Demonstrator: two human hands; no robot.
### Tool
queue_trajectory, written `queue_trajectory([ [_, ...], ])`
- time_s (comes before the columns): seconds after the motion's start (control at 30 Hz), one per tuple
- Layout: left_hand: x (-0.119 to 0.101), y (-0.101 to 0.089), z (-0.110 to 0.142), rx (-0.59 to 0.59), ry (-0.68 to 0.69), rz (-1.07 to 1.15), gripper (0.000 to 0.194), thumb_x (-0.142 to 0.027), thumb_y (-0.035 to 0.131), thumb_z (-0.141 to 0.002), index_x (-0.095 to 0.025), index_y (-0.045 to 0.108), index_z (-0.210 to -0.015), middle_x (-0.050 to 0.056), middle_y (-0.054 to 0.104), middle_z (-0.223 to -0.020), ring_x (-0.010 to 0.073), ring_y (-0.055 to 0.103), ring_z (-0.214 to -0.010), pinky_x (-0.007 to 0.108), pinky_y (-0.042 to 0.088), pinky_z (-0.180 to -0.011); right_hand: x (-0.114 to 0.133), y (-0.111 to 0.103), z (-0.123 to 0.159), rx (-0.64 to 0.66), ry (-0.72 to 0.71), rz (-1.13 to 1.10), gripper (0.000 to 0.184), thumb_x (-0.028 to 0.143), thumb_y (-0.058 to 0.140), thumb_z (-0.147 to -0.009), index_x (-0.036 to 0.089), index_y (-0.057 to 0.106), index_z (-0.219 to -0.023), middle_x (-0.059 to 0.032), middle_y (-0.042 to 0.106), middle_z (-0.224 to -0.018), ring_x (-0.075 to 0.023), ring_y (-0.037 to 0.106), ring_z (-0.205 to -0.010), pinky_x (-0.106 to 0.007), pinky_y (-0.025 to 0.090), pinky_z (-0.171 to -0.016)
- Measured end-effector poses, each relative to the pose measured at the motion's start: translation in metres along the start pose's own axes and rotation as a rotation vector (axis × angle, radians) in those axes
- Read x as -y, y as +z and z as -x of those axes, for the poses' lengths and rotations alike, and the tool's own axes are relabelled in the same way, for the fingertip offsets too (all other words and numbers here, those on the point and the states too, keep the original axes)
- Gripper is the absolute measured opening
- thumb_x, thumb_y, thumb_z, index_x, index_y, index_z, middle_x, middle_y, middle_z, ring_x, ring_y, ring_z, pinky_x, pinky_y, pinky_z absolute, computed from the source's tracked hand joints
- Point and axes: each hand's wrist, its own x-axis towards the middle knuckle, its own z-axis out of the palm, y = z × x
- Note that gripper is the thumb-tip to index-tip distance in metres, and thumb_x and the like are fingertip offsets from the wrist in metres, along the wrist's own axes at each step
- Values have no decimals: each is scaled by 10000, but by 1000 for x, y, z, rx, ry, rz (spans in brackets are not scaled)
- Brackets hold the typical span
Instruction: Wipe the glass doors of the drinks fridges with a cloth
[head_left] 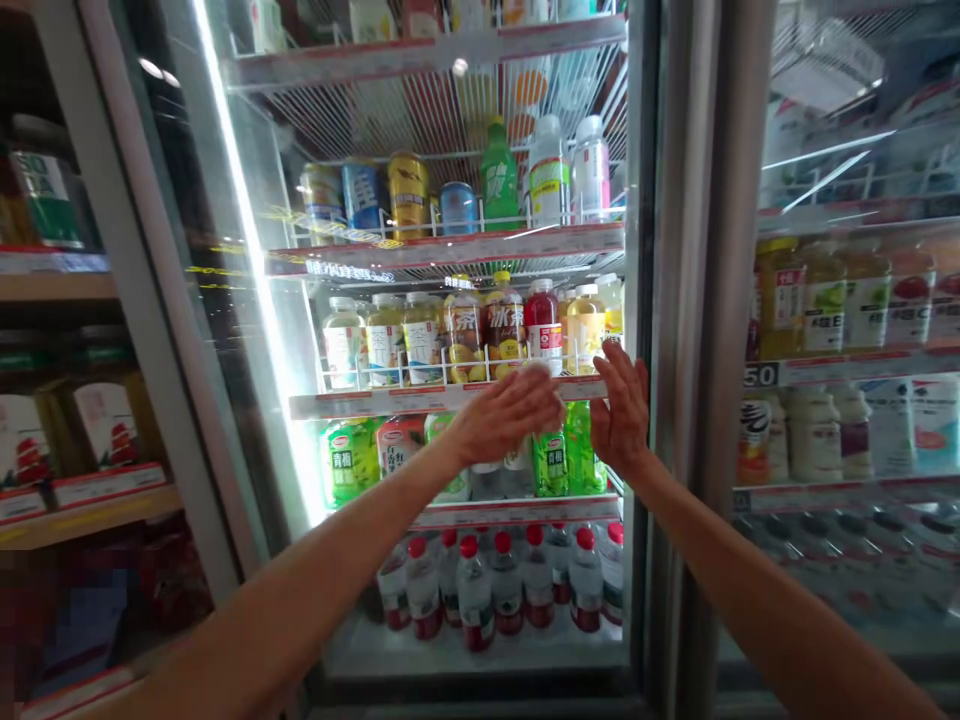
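Straight ahead, a tall lit fridge (540,655). To its right, past a metal upright (694,300), a second, dimmer fridge (847,362) with drinks (821,300) in rows. At far left, a wooden shelf (90,516) below dark-topped bottles (109,410).

In front of the lit fridge, two bare forearms (322,570) stretched forward, hands near each other but apart. Left hand (510,412) slightly blurred, fingers straightened and close together, pointing across toward the right hand (624,408). Right hand raised near the fridge's right edge, fingers upright, a little bent and slightly parted. Both loose, in no grip; contact with anything behind impossible to tell.

Between and beneath the hands, green bottles (551,460) on the lower shelf (510,513). Just above, on the middle shelf (390,402), left to right: brown bottles (505,322) with yellow caps, a red bottle (543,318), a pale yellow bottle (587,325), the last just beside the right hand. Well below, red-capped bottles (474,595). On the upper shelf (450,252), a gold can (409,193) and a smaller blue can (458,208).
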Motion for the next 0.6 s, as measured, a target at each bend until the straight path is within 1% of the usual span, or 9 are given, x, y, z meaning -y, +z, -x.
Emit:
queue_trajectory([
  [0.1,27,-6,-4,-256,-352,-19,567,-151,457,-826,-229,314,-1370,57,213,-1507,248,98,-1407,498,208,-1130,0,-2,0,7,2,-13,530,220,339,-879,278,266,-1401,-38,342,-1455,-222,295,-1353,-525,205,-1115],
  [0.13,30,-7,-7,-314,-420,-20,594,-139,453,-822,-230,285,-1384,61,182,-1515,257,87,-1408,517,206,-1125,3,-3,-1,-2,8,-22,532,213,345,-876,283,271,-1399,-34,346,-1453,-223,297,-1352,-535,200,-1116],
  [0.17,29,-5,-11,-333,-437,-6,619,-131,446,-821,-232,250,-1399,65,167,-1519,259,86,-1408,523,210,-1122,7,-2,-4,-12,14,-45,536,203,351,-874,288,272,-1397,-30,342,-1454,-222,297,-1352,-540,205,-1115],
  [0.27,6,3,-19,-265,-293,116,698,-153,440,-825,-226,110,-1437,83,162,-1519,235,113,-1406,482,259,-1116,29,3,-15,-18,19,-205,555,178,346,-875,303,244,-1406,-14,292,-1477,-208,286,-1357,-513,276,-1107],
  [0.3,-3,5,-20,-265,-275,157,723,-169,441,-829,-220,62,-1442,93,146,-1521,229,121,-1405,469,273,-1113,37,7,-19,-2,23,-269,559,178,335,-880,302,222,-1414,-12,277,-1484,-197,283,-1359,-487,309,-1102],
  [0.4,-17,1,-9,-346,-374,212,783,-251,483,-822,-207,10,-1444,121,81,-1528,250,116,-1405,489,270,-1104,63,23,-27,45,72,-350,558,192,284,-902,276,147,-1436,-29,301,-1472,-163,296,-1351,-423,358,-1089],
  [0.47,-16,-8,9,-310,-395,210,803,-311,524,-799,-201,59,-1444,132,101,-1524,277,124,-1401,514,242,-1104,76,36,-26,75,77,-280,546,223,277,-911,254,144,-1439,-54,349,-1444,-175,280,-1358,-437,332,-1099],
  [0.53,-10,-17,32,-226,-379,189,784,-346,536,-793,-198,119,-1440,133,153,-1515,285,152,-1394,517,213,-1110,88,47,-21,138,48,-137,525,294,327,-909,241,223,-1421,-80,362,-1435,-228,222,-1380,-486,286,-1103],
  [0.6,-5,-20,54,-236,-485,126,722,-333,509,-822,-204,150,-1436,122,171,-1513,269,166,-1393,505,178,-1122,96,56,-15,204,16,20,501,375,410,-884,251,349,-1366,-87,342,-1446,-282,167,-1391,-515,261,-1096],
])
